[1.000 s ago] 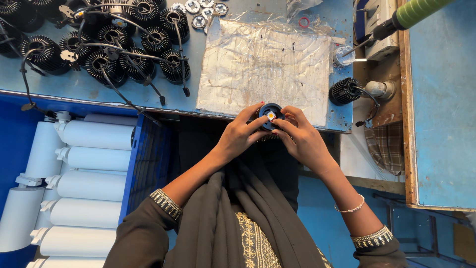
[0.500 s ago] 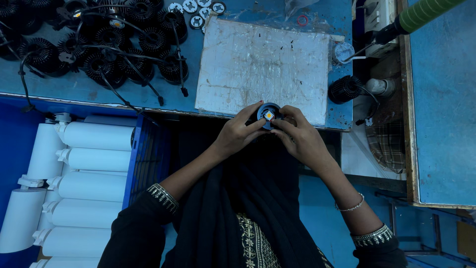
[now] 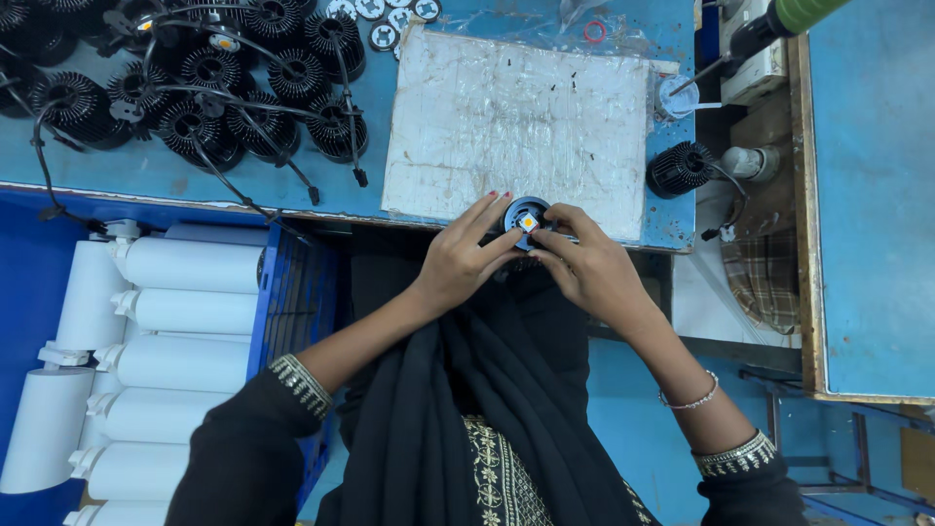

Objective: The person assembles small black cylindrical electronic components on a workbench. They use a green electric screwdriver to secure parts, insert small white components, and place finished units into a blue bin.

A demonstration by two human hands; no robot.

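The small round black lamp part (image 3: pixel 527 218) sits between both hands at the near edge of the blue bench (image 3: pixel 292 190), just over the front lip of the worn white work mat (image 3: pixel 516 122). Its open round face points straight up toward the camera, with a small square yellow chip at the centre, so its axis runs up and down rather than along the bench; how deep the body is cannot be seen. The left hand (image 3: pixel 458 263) comes in from the left, its grip closed on the part's left rim with the fingers arched over it. The right hand (image 3: pixel 589 268) comes in from the right, its grip closed narrowly with thumb and fingertips meeting at the right rim, close beside the chip. Both hands are equally near, touching the part from opposite sides. A heap of black finned heat sinks (image 3: pixel 214 88) with trailing wires lies well apart at the far left of the bench, and white cylindrical housings (image 3: pixel 166 321) are stacked below it.
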